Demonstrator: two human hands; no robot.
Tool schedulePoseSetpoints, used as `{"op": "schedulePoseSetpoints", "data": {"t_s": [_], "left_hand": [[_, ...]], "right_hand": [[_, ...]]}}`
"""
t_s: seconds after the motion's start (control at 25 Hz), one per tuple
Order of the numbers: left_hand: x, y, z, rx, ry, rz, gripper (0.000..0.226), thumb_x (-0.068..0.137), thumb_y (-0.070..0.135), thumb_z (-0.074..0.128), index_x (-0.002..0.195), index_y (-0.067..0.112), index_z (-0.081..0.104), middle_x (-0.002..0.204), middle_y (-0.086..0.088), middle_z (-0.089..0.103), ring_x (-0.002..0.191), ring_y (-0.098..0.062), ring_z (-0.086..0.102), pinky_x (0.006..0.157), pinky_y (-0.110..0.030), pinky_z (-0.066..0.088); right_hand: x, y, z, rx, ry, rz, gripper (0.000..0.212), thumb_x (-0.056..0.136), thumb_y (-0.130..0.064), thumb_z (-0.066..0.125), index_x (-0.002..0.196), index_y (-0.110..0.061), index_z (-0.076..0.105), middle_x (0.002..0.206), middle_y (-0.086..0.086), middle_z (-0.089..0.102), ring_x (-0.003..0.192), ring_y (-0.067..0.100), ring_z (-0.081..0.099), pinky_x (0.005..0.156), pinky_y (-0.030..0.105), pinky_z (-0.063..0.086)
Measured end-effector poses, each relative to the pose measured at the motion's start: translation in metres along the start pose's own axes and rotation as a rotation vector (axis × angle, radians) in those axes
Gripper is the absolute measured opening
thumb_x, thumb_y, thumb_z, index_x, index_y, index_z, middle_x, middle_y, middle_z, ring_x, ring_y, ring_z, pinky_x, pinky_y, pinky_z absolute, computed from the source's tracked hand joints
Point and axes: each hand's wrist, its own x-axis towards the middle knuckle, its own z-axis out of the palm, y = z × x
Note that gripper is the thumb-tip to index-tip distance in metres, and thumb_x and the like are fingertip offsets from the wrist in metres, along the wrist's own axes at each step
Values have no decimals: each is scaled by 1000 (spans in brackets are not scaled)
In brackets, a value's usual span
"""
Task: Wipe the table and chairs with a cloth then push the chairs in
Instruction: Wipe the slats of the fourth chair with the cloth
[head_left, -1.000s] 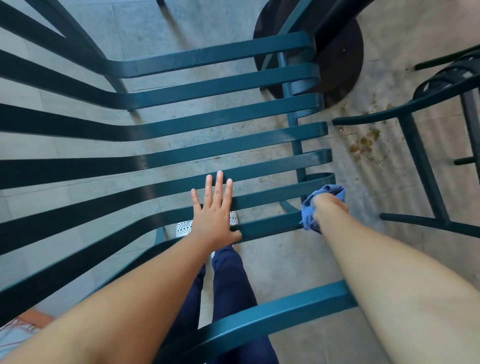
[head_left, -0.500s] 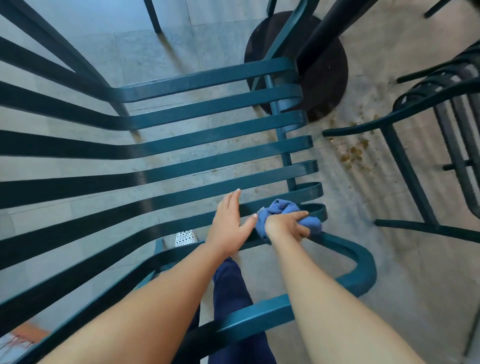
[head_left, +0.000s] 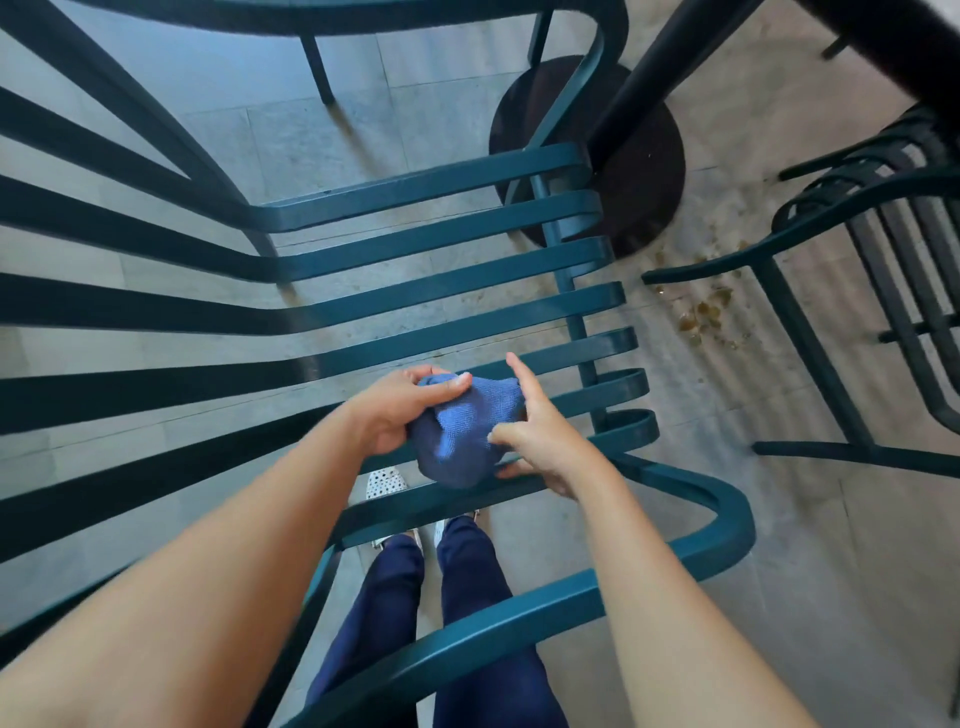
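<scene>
Over the near slats of the teal chair (head_left: 447, 291), close to its right edge, a bunched blue cloth (head_left: 465, 431) sits between both hands. The left hand (head_left: 400, 410) grasps the cloth's left side, thumb curled over the top of it. The right hand (head_left: 540, 436) pinches the cloth's right side between thumb and lower fingers, while its index finger points straight up, off the fabric. Whether the cloth rests on the slats or is held just above them cannot be told.

Past the chair's far right corner stands the table's dark round base (head_left: 644, 171) with its black post (head_left: 654, 78) rising toward the upper right corner, where only a sliver of the tabletop shows. A chair leg crosses in front of the base. Right of it, a second chair (head_left: 883, 218) is cut off by the frame edge. Between the two chairs, brownish crumbs or stains (head_left: 701, 312) lie scattered on the grey tiled floor (head_left: 426, 93); what they are is unclear. Through the slats below the hands, dark blue trousers (head_left: 467, 597) and a spotted shoe (head_left: 387, 482) show, partly hidden by the near armrest.
</scene>
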Motion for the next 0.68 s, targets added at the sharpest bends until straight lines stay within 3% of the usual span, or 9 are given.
{"op": "schedulePoseSetpoints", "data": {"t_s": [0.08,0.16,0.24,0.28,0.32,0.4,0.48,0.6,0.68], "left_hand": [[-10,13,-3,130,-59,106,24,77,21,75,65,18,54,59,5,60,54,-6,57,52,-16,46],[-19,24,-8,347,-74,177,30,65,37,80,54,23,56,70,3,59,63,-8,53,62,-19,44],[-29,36,-15,598,-16,240,34,67,44,79,55,22,56,66,3,54,60,-7,48,61,-21,42],[-34,43,-18,726,17,284,35,68,44,80,59,20,55,62,4,50,56,-6,44,57,-21,38],[-40,51,-20,853,29,333,37,66,42,82,67,18,54,61,6,48,56,-7,42,55,-21,36],[-50,69,-21,1105,-1,366,40,64,30,86,86,18,55,70,10,53,63,-6,47,58,-17,38],[-59,85,-24,1140,-52,296,42,65,20,85,99,18,60,86,6,65,79,-13,61,68,-17,48],[-76,102,-18,477,-150,238,55,64,30,82,113,15,62,105,-1,71,100,-18,65,76,-24,54],[-81,105,-5,187,-43,261,71,67,47,78,129,25,51,118,4,65,105,-13,62,74,-28,54]], "right_hand": [[4,-4,1,-405,43,-79,51,81,-13,55,125,-39,48,121,4,51,97,22,55,74,27,51],[6,-4,4,-770,229,-114,27,82,-31,63,108,-27,58,120,9,43,107,24,43,87,29,42],[3,-7,0,-962,436,-204,31,78,-45,67,101,-26,62,127,8,40,121,29,31,103,37,31],[0,-11,-4,-933,488,-266,30,75,-45,70,95,-24,64,131,7,43,125,29,31,105,38,30],[-5,-16,-10,-804,465,-294,26,74,-41,73,87,-21,65,128,6,51,121,26,38,102,36,34],[-18,-25,-22,-422,295,-249,27,71,-29,78,80,-15,56,96,2,63,92,19,54,79,31,45],[-36,-32,-32,-109,167,-233,41,67,-23,81,97,-17,53,92,-1,62,83,14,57,70,26,48],[-53,-39,-38,370,121,-285,60,77,-15,74,127,-33,47,113,0,61,97,11,63,77,24,52],[-62,-50,-36,489,135,-318,54,89,-17,62,130,-48,45,127,1,57,113,16,59,93,33,50]]}}
